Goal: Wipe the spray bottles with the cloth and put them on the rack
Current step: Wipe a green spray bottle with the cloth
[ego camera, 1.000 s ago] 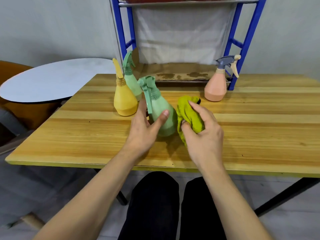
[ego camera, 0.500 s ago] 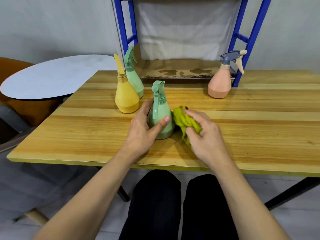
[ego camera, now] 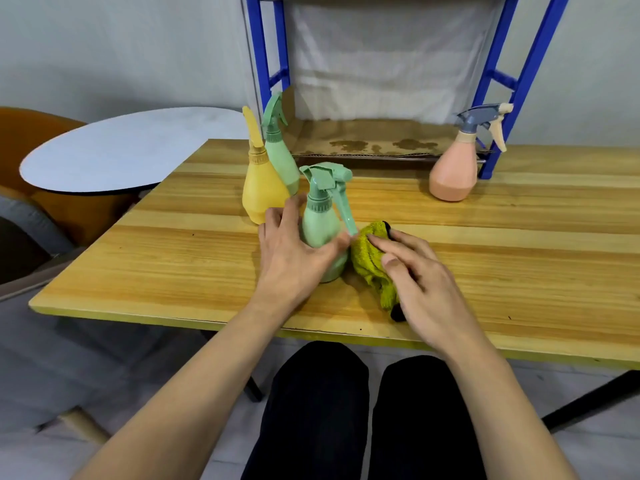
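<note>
On the wooden table [ego camera: 173, 271], the left hand [ego camera: 291, 258] grips the upright green spray bottle [ego camera: 322, 233]; the right hand [ego camera: 419, 282] presses the yellow-green cloth [ego camera: 370, 265] against it. Wiping is under way. Next: transfer to the blue rack [ego camera: 519, 81].

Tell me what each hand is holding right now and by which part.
Left hand grips the near green plastic spray bottle around its rounded body. Right hand holds the crumpled yellow-green cloth beside it.
</note>
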`<state>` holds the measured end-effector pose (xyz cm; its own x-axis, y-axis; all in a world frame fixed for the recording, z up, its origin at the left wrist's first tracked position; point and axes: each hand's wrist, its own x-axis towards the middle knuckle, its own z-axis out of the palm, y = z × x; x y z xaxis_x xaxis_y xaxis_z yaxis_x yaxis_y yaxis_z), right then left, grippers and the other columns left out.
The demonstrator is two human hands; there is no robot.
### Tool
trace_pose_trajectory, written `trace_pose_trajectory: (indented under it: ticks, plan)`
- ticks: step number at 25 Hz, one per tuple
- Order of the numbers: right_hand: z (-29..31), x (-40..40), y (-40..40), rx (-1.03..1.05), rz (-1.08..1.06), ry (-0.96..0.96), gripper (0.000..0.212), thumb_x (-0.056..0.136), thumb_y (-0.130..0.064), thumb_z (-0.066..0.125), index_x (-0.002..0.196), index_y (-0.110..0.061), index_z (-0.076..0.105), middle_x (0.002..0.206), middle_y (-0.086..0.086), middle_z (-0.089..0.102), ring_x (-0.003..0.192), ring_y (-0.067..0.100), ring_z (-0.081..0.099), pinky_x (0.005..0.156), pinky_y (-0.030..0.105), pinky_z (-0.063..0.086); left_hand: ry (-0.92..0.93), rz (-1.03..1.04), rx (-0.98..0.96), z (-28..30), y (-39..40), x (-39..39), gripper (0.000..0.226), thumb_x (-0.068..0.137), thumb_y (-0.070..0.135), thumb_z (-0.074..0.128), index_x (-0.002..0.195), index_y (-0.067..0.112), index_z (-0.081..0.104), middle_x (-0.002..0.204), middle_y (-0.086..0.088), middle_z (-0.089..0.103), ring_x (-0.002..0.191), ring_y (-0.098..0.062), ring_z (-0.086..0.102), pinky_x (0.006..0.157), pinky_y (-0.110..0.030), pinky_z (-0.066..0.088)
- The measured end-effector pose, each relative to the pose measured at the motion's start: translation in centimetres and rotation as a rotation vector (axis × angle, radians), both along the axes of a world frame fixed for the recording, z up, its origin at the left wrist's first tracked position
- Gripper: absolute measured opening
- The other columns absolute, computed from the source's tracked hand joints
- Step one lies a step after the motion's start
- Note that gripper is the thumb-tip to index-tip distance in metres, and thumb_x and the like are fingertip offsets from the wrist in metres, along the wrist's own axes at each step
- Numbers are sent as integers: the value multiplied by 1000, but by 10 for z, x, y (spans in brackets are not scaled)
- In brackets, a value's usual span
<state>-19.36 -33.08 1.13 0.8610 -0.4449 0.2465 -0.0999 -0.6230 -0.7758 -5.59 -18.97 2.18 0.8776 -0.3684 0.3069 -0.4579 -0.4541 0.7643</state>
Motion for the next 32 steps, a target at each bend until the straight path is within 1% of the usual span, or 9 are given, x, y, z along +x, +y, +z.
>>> trace_pose_trajectory:
  ticks: [2,6,9,12,17,21,26,29,32]
  plan:
    - [-3,-2,-2,-27,-55,-28,41,100,-31,55,137,-49,55,141,-18,50,130,-4,42,106,20,29,59,-122,-26,13,9,11,69,87,72,45,147,37,42,136,7,44,131,-16,43,113,-42,38]
    - [-2,3,13,347,-219,-377,40,99,-8,54,125,-35,68,122,-16,68,117,-1,61,99,16,46,211,-488,-174,25,29,29,42,105,29,54,146,19,53,141,7,62,132,-2,55,112,-26,45]
    - [5,17,38,544,-158,-477,37,101,-9,54,131,-28,66,127,-15,68,119,-5,59,97,13,47,90,-427,-219,15,23,24,34,103,23,59,135,11,60,120,3,72,113,-4,66,90,-18,52]
    - [-2,29,50,624,-82,-409,37,100,-21,59,137,-25,62,134,-11,64,125,2,58,104,25,48,-16,-325,-255,8,16,20,35,102,25,62,134,10,60,113,6,74,103,-1,69,83,-19,55]
    - [-10,36,54,66,-211,-220,41,98,-24,52,138,-30,58,136,-3,53,126,17,49,105,32,42,-89,-271,-259,2,9,17,39,104,31,59,138,12,58,122,2,71,110,-9,68,87,-22,56]
    - [-4,32,45,-117,-225,13,42,96,-18,53,138,-25,59,132,8,56,119,29,47,101,40,42,-64,-215,-250,9,13,19,32,104,32,59,135,23,59,115,17,69,107,1,66,84,-17,54]
    - [13,20,28,-441,-476,66,36,90,-30,59,124,-24,69,115,12,61,106,33,51,96,45,43,-6,-177,-262,5,12,14,37,102,38,61,136,26,56,123,11,68,111,-1,65,91,-26,57]
    - [6,17,11,-587,-488,235,41,88,-47,56,117,-23,71,121,11,56,118,34,48,104,50,36,35,-157,-263,0,16,7,50,97,39,67,142,34,48,121,24,60,110,10,60,90,-14,52]
    - [-2,14,-7,-488,-236,305,61,89,-69,45,136,-31,55,152,3,42,144,26,31,119,48,27,55,-173,-191,-11,22,6,67,90,29,77,147,31,43,128,22,56,116,4,57,95,-17,49]
